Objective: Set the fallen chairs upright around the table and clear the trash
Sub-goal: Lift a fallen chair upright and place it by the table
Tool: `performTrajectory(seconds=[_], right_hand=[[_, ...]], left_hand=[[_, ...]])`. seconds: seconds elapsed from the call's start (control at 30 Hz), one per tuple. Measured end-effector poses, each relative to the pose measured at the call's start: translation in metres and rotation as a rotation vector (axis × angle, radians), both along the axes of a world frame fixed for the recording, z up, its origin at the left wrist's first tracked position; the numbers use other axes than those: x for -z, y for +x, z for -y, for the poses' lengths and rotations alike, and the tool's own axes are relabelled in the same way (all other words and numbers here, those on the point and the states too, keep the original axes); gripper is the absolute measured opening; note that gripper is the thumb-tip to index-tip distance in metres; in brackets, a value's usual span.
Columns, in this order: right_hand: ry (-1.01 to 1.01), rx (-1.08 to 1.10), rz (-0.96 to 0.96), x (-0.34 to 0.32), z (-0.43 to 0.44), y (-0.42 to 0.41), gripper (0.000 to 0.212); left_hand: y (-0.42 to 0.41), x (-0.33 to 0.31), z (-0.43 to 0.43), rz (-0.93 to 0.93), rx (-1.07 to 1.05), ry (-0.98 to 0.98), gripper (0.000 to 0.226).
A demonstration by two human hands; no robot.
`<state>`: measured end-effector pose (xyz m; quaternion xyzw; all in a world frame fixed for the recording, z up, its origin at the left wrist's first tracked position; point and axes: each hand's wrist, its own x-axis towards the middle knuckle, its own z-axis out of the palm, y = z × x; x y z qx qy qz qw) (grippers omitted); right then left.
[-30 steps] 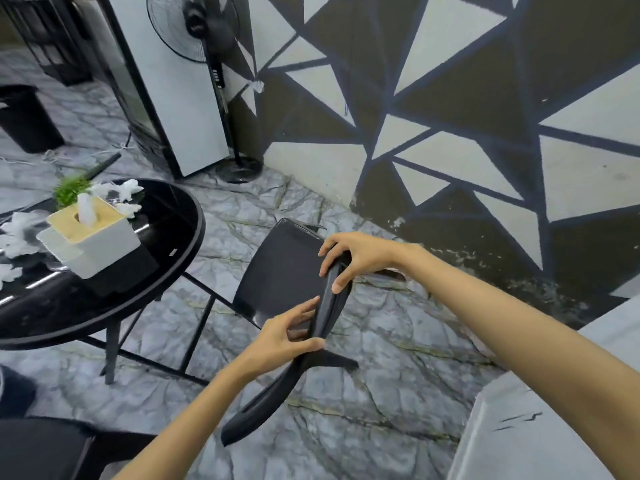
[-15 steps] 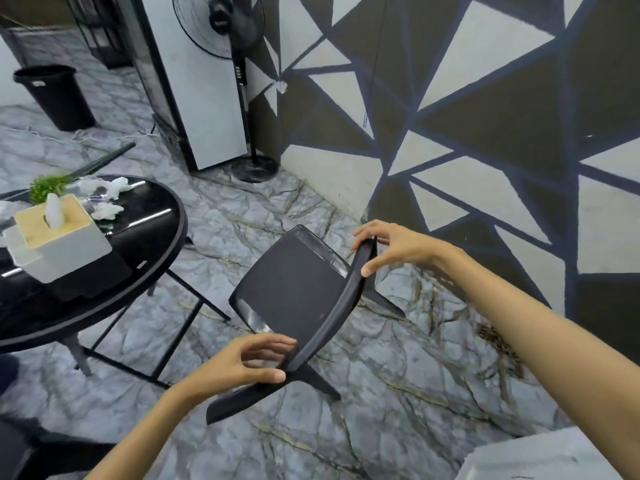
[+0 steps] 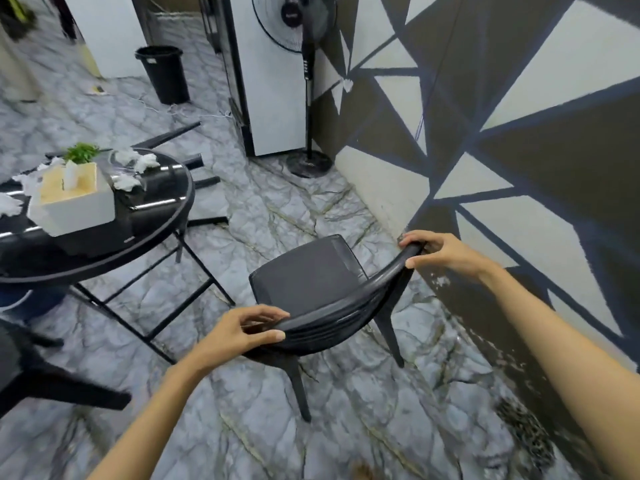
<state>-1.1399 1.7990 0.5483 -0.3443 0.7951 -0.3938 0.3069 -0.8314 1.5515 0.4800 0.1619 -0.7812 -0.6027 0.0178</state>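
Note:
A black chair (image 3: pixel 308 275) stands upright on the marble floor, its seat facing the round black table (image 3: pixel 162 216). My left hand (image 3: pixel 242 330) grips the left end of its curved backrest and my right hand (image 3: pixel 440 251) grips the right end. Crumpled white tissues (image 3: pixel 133 166) lie on the tabletop beside a white tissue box (image 3: pixel 74 199) and a small green plant (image 3: pixel 81 152). Behind the table another chair lies fallen, with only its black legs (image 3: pixel 173 133) showing. Part of a third black chair (image 3: pixel 41 382) shows at the lower left.
A black trash bin (image 3: pixel 164 72) stands at the back by a white pillar. A pedestal fan (image 3: pixel 306 81) stands near the patterned wall (image 3: pixel 485 133), which runs close along the chair's right. A white cable lies on the floor near the bin.
The chair has swung from tilted on its side to upright on its legs. Both hands stayed on the backrest. My view has lifted and turned left, showing the bin.

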Motion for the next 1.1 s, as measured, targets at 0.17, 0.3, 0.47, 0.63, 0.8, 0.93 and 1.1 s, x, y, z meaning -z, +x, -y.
performTrajectory(seconds=[0.17, 0.3, 0.47, 0.63, 0.8, 0.93, 1.1], right_hand=[[-0.011, -0.010, 0.054, 0.014, -0.031, -0.052, 0.076], [0.003, -0.038, 0.113, 0.019, -0.049, -0.076, 0.063], [0.033, -0.045, 0.217, 0.033, -0.072, -0.100, 0.075], [0.012, -0.010, 0.209, 0.045, -0.081, -0.106, 0.071], [-0.063, 0.061, 0.184, 0.055, -0.078, -0.111, 0.048], [-0.089, 0.148, 0.156, 0.058, -0.070, -0.110, 0.065], [-0.153, 0.175, 0.101, 0.068, -0.046, -0.081, 0.032]], left_hand=[[-0.032, 0.006, -0.027, -0.011, -0.153, -0.056, 0.059], [-0.055, 0.003, -0.050, 0.002, -0.228, -0.113, 0.050], [-0.082, 0.011, -0.073, -0.041, -0.328, -0.161, 0.035], [-0.091, 0.021, -0.082, -0.068, -0.470, -0.140, 0.023], [-0.100, 0.014, -0.069, -0.024, -0.450, -0.190, 0.024], [-0.110, -0.002, -0.046, -0.029, -0.424, -0.192, 0.018], [-0.085, 0.001, -0.021, 0.013, -0.469, -0.174, 0.024]])
